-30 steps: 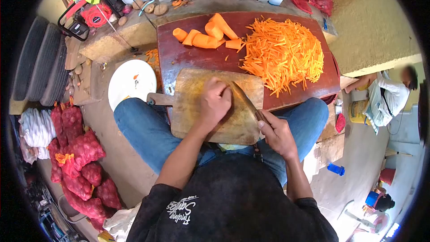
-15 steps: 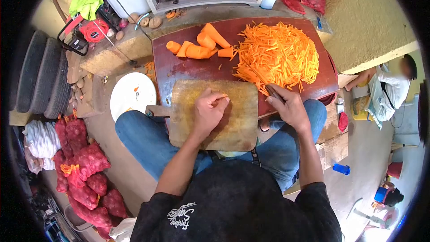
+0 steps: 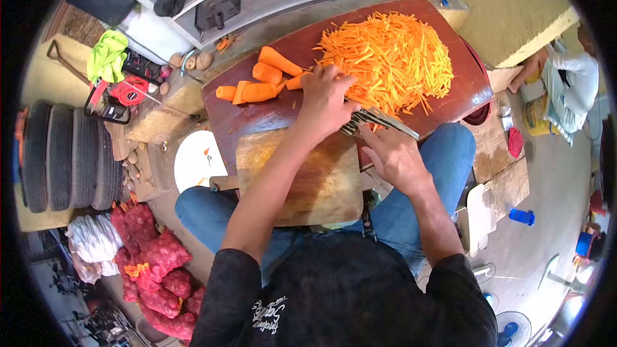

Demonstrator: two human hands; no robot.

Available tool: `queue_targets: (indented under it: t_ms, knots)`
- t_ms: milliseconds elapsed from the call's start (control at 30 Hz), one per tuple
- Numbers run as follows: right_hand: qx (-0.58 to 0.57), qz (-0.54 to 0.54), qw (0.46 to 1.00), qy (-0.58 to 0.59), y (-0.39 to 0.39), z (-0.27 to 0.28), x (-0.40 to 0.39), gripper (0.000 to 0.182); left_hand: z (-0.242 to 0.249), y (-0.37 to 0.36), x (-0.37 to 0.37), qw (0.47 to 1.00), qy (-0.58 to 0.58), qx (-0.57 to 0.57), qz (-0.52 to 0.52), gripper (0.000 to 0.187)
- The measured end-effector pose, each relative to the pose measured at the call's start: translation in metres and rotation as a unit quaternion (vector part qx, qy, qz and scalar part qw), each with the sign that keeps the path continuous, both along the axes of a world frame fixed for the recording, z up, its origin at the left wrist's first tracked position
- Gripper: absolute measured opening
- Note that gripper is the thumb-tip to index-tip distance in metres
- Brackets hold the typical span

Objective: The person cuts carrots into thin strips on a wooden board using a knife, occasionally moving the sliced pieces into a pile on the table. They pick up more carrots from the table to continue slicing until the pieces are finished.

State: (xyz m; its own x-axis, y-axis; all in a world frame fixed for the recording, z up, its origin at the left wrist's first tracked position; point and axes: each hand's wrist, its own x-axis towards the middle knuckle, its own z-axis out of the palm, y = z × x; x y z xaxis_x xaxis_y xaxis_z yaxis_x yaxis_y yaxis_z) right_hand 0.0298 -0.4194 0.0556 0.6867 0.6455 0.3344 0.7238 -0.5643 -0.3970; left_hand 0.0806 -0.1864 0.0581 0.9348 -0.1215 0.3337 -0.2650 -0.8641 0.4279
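My left hand (image 3: 326, 99) is closed around what appears to be the handle of a knife (image 3: 389, 123), between the carrot pieces and the shredded pile. The blade, with dark stripes across it, slants right and down over my right hand. My right hand (image 3: 395, 159) is below the blade, thumb apart, fingertips at the blade's lower edge. Its other fingers are partly hidden. A heap of carrot strips (image 3: 389, 58) lies on the dark red table (image 3: 443, 112). Large carrot pieces (image 3: 260, 92) are at its left. The wooden cutting board (image 3: 299, 180) sits before me.
A white round lid or plate (image 3: 198, 160) with carrot scraps is left of the board. Red net sacks (image 3: 154, 263) and stacked tires (image 3: 61, 154) stand farther left. A shelf (image 3: 270, 0) is behind the table. Another person (image 3: 569, 80) sits at the far right.
My left hand has moved from the board up to the knife beside the strips. The knife has turned from pointing up-left to lying across my right hand, whose grip has loosened. The view has shifted.
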Motion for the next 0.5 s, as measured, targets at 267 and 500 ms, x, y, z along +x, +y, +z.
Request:
queue_targets:
  t_ms: [267, 500]
  knots:
    - [0.042, -0.011, 0.999, -0.027, -0.001, -0.009, 0.006, 0.055, -0.017, 0.020, 0.061, 0.998, -0.068, 0.011, 0.017, 0.045]
    - [0.046, -0.009, 0.998, -0.038, 0.001, -0.013, 0.005, 0.053, -0.035, 0.052, 0.035, 0.993, -0.044, -0.105, 0.022, 0.037]
